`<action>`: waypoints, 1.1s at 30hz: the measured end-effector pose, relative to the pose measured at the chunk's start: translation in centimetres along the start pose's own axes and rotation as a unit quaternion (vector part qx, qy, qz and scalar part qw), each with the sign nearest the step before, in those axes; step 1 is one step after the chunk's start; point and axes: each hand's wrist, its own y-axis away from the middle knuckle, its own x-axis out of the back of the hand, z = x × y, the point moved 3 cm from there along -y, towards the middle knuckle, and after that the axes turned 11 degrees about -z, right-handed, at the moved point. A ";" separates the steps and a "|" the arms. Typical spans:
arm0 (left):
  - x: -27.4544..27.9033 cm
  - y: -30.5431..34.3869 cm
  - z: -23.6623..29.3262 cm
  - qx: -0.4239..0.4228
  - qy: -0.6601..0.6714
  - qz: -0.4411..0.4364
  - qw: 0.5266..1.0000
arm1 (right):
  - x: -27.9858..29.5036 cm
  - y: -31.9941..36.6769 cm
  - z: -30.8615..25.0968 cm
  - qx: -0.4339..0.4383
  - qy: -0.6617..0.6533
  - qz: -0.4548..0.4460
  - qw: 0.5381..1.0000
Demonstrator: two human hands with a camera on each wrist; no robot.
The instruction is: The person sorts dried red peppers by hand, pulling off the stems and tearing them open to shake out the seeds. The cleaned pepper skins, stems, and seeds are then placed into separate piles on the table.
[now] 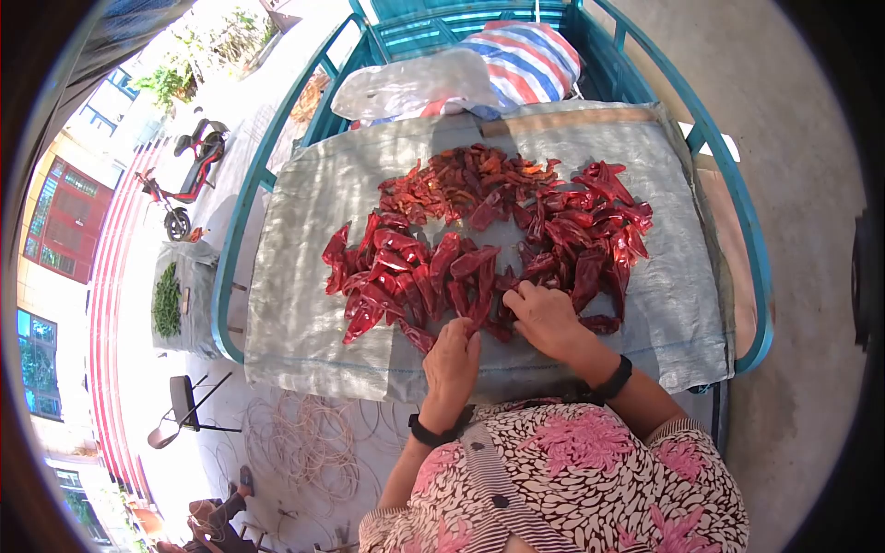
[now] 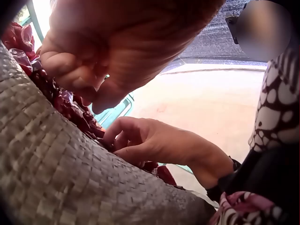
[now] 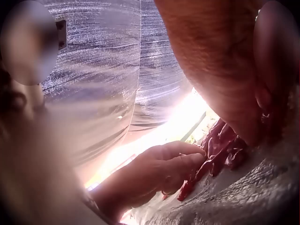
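Note:
Dried red peppers lie on a woven sheet (image 1: 304, 276), with a pile of large ones on the left (image 1: 396, 267), another on the right (image 1: 576, 240) and smaller pieces (image 1: 461, 180) behind. The left hand (image 1: 452, 364) is at the front edge of the left pile, fingers curled, pinching a dark red pepper by its end; in the right wrist view the left hand (image 3: 164, 173) has thumb and forefinger together at a pepper. The right hand (image 1: 546, 321) reaches to peppers between the piles, its fingers bent; in the left wrist view its fingertips (image 2: 112, 143) are partly hidden among them.
Teal rails (image 1: 737, 212) of a cart bed surround the sheet. Behind it lie a striped bag (image 1: 530, 60) and a clear plastic bag (image 1: 415, 83). To the left are a scooter (image 1: 189, 175), a small table with green produce (image 1: 168, 300) and a chair (image 1: 184, 403).

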 end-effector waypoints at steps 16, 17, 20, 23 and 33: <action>1.0 -0.4 1.9 -0.051 -0.045 -0.079 0.995 | 4.5 4.0 2.1 -0.084 -0.273 0.149 0.947; 1.5 -0.8 1.7 -0.033 -0.046 -0.078 0.995 | 4.3 4.1 2.6 -0.080 -0.219 0.154 0.960; 2.6 -1.7 2.1 0.026 0.001 -0.059 0.998 | 3.6 4.1 3.5 -0.080 -0.096 0.148 0.981; 2.8 -1.6 2.7 0.024 0.017 -0.069 0.997 | 2.6 3.8 3.7 -0.103 -0.080 0.119 0.984; 1.1 -0.2 3.7 -0.054 0.097 -0.081 0.991 | 3.9 4.7 3.5 -0.098 -0.339 0.196 0.915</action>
